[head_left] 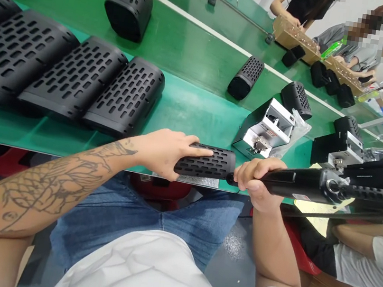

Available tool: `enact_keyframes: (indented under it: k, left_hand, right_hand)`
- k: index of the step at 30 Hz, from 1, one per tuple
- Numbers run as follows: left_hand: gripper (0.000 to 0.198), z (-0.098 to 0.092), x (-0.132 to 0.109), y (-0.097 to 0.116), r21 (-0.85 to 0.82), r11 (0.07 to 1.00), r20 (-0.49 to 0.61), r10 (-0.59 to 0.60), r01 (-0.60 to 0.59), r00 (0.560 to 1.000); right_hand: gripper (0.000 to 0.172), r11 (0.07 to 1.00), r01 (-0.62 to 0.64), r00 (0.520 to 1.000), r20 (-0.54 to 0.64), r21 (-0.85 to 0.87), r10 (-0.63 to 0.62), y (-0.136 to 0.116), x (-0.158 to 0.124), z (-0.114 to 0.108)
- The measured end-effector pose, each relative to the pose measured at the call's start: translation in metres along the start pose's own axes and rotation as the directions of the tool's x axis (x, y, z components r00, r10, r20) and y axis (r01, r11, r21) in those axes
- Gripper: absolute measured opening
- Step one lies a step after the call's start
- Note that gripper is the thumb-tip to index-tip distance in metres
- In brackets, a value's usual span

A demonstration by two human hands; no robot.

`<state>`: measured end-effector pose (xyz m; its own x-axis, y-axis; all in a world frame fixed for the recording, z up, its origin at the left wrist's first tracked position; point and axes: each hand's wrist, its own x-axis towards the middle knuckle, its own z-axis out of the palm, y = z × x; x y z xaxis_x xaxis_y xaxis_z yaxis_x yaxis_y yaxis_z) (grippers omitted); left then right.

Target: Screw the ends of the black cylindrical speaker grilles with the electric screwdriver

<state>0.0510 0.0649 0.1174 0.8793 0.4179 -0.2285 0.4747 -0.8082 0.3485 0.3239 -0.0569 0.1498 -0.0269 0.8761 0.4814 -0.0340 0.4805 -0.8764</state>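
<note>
My left hand (168,153) is wrapped over one end of a black perforated housing (210,162), which lies on its side at the front edge of the green bench. Gripped in my right hand (260,178) is a black electric screwdriver (297,182), held level, a spring-like coil at its rear. Its front end meets the right end of the housing; the bit and any screw there cannot be made out. Just behind my right hand stands a silver and black screw feeder (263,130).
Several similar larger housings (126,95) stand in a row at left. Others sit on the green conveyor belt (192,43), one housing (246,77) nearer the middle. At right, a second feeder (337,151) and a seated person's sleeve (368,261) are close by. Co-workers handle cardboard trays (297,37) across.
</note>
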Motion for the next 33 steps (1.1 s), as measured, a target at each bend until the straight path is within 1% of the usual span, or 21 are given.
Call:
enact_keyframes:
  k: [3, 6, 8, 10, 11, 12, 13, 14, 15, 16, 17, 19, 20, 21, 22, 23, 24, 26, 29, 31, 33]
  left_hand:
    - [0.119, 0.000, -0.001, 0.000, 0.008, 1.000, -0.004, 0.004, -0.004, 1.000]
    - [0.118, -0.001, -0.002, 0.002, 0.024, 1.000, -0.001, 0.005, -0.005, 1.000]
    - [0.118, -0.002, -0.003, 0.003, 0.022, 1.000, 0.001, 0.000, 0.000, 1.000]
    - [0.116, -0.002, -0.005, 0.006, 0.021, 1.000, -0.024, -0.008, 0.009, 1.000]
    - [0.114, 0.000, -0.007, 0.007, 0.024, 1.000, -0.046, -0.014, 0.015, 0.999]
    - [0.113, 0.002, -0.010, 0.007, 0.026, 0.999, -0.076, -0.023, 0.025, 0.997]
    - [0.111, 0.007, -0.013, 0.006, 0.021, 0.999, -0.114, -0.034, 0.037, 0.993]
    - [0.107, 0.013, -0.017, 0.004, 0.005, 0.999, -0.163, -0.047, 0.048, 0.985]
    - [0.102, 0.021, -0.022, 0.001, -0.026, 0.998, -0.227, -0.058, 0.054, 0.972]
    - [0.096, 0.031, -0.026, -0.004, -0.071, 0.996, -0.307, -0.068, 0.049, 0.949]
    - [0.089, 0.042, -0.031, -0.010, -0.127, 0.991, -0.397, -0.077, 0.029, 0.914]
    - [0.079, 0.068, -0.038, -0.023, -0.250, 0.967, -0.572, -0.108, -0.048, 0.813]
    - [0.080, 0.082, -0.040, -0.030, -0.303, 0.948, -0.635, -0.126, -0.096, 0.762]
    - [0.084, 0.095, -0.042, -0.035, -0.345, 0.928, -0.674, -0.140, -0.141, 0.726]
    - [0.092, 0.107, -0.043, -0.039, -0.378, 0.909, -0.691, -0.151, -0.176, 0.707]
    - [0.103, 0.117, -0.042, -0.042, -0.407, 0.892, -0.692, -0.161, -0.197, 0.703]
    - [0.114, 0.126, -0.042, -0.043, -0.434, 0.877, -0.684, -0.173, -0.205, 0.709]
    - [0.129, 0.137, -0.039, -0.043, -0.482, 0.852, -0.665, -0.204, -0.204, 0.718]
    - [0.133, 0.143, -0.034, -0.040, -0.519, 0.826, -0.665, -0.230, -0.218, 0.710]
    - [0.133, 0.143, -0.033, -0.039, -0.518, 0.821, -0.673, -0.219, -0.240, 0.706]
    - [0.133, 0.143, -0.032, -0.039, -0.509, 0.822, -0.682, -0.206, -0.253, 0.702]
  right_hand:
    - [0.040, 1.000, 0.011, 0.999, 0.044, 0.023, -0.012, 0.000, -0.001, 0.002]
    - [0.038, 1.000, 0.006, 0.999, 0.044, 0.026, -0.008, -0.005, -0.004, 0.006]
    - [0.040, 1.000, 0.001, 1.000, -0.006, 0.020, -0.001, -0.009, -0.003, 0.003]
    - [0.043, 1.000, 0.023, 0.991, -0.131, -0.002, -0.023, -0.012, 0.006, -0.009]
    - [0.046, 0.998, 0.050, 0.972, -0.228, -0.035, -0.057, -0.011, 0.014, -0.019]
    - [0.048, 0.992, 0.087, 0.937, -0.332, -0.087, -0.111, -0.008, 0.024, -0.031]
    - [0.050, 0.981, 0.114, 0.886, -0.429, -0.160, -0.173, -0.004, 0.036, -0.044]
    - [0.051, 0.959, 0.146, 0.822, -0.509, -0.242, -0.254, 0.003, 0.048, -0.057]
    - [0.051, 0.934, 0.163, 0.771, -0.550, -0.318, -0.322, 0.011, 0.060, -0.070]
    - [0.052, 0.913, 0.147, 0.741, -0.569, -0.381, -0.357, 0.020, 0.069, -0.082]
    - [0.053, 0.899, 0.122, 0.734, -0.571, -0.422, -0.367, 0.030, 0.076, -0.092]
    - [0.056, 0.891, 0.051, 0.770, -0.551, -0.450, -0.323, 0.048, 0.082, -0.105]
    - [0.057, 0.894, 0.025, 0.790, -0.539, -0.447, -0.292, 0.055, 0.081, -0.109]
    - [0.057, 0.898, 0.009, 0.803, -0.532, -0.440, -0.269, 0.060, 0.079, -0.110]
    - [0.057, 0.901, 0.002, 0.809, -0.529, -0.434, -0.257, 0.063, 0.076, -0.111]
    - [0.056, 0.903, 0.006, 0.808, -0.530, -0.430, -0.258, 0.064, 0.073, -0.110]
    - [0.056, 0.905, 0.015, 0.806, -0.531, -0.425, -0.262, 0.063, 0.070, -0.107]
    - [0.055, 0.913, 0.038, 0.807, -0.526, -0.407, -0.268, 0.054, 0.065, -0.100]
    - [0.048, 0.937, 0.110, 0.823, -0.499, -0.331, -0.273, 0.029, 0.054, -0.080]
    - [0.039, 0.955, 0.184, 0.849, -0.453, -0.231, -0.273, 0.009, 0.042, -0.059]
    - [0.035, 0.961, 0.251, 0.891, -0.359, -0.118, -0.277, -0.008, 0.027, -0.034]
